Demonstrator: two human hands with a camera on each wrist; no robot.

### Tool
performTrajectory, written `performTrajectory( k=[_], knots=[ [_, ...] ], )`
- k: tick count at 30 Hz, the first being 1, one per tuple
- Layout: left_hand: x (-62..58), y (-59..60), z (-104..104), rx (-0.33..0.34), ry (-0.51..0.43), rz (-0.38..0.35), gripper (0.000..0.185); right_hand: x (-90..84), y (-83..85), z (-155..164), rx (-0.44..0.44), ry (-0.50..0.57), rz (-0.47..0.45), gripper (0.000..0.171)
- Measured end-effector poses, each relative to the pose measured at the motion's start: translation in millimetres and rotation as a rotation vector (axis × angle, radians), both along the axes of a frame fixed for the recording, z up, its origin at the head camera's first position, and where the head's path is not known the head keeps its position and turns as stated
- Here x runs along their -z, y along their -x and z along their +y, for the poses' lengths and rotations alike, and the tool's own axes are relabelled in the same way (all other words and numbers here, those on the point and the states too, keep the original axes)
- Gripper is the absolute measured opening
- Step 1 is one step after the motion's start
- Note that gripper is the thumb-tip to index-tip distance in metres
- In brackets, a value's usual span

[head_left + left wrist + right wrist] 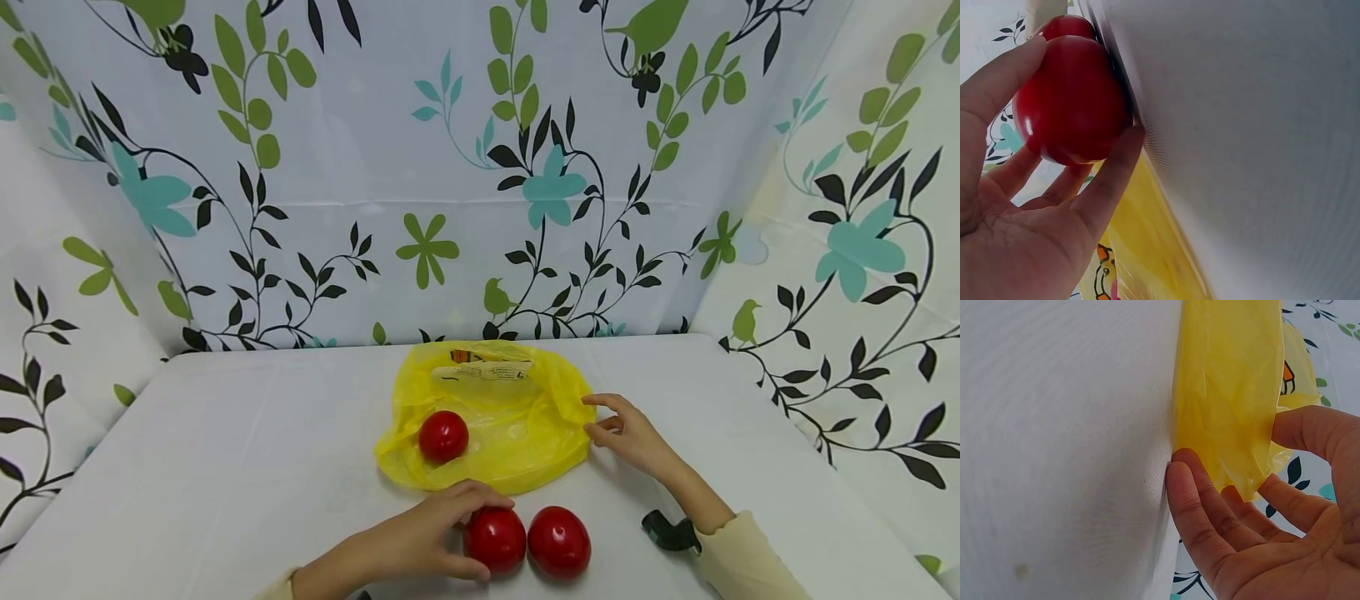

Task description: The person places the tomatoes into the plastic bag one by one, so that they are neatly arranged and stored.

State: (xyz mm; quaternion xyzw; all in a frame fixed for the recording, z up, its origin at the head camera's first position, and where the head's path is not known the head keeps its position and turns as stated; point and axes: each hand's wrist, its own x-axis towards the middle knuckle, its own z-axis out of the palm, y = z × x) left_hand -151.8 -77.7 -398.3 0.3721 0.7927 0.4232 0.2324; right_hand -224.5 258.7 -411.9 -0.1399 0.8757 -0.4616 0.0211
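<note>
White cloth covers the worktop (225,467), and a sheet printed with green and teal leaves and black vines hangs behind it and at both sides.

Near the front edge, about midway along it, the left hand (427,533) curls round a glossy red tomato (495,540); the left wrist view shows the thumb on one side of it and the fingers (1107,181) wrapped under the other. A second tomato (558,542) sits just beside the held one, on its right, touching or nearly so.

Just behind these lies a crumpled yellow plastic bag (510,433), spread out at the middle of the worktop. A third tomato (443,436) rests at the bag's left part. Some printed packaging (483,367) shows at the bag's far side.

At the bag's right edge the right hand (630,433) has its fingers (1210,506) partly bent, with a flap of the yellow film lying between fingers and thumb.

A dark wrist strap (670,532) sits at the right cream sleeve (750,558).
</note>
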Motion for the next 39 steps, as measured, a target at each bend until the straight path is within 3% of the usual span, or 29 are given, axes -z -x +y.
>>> performTrajectory(
  k=[21, 39],
  knots=[
    [4.2, -0.3, 0.0, 0.004, -0.045, -0.059, 0.059, -0.2, -0.8, 0.4, 0.009, -0.003, -0.001, 0.047],
    [1.2, -4.8, -1.5, -0.002, -0.065, -0.039, 0.055, -1.9, -1.2, -1.1, 0.004, -0.003, -0.013, 0.047]
  ],
)
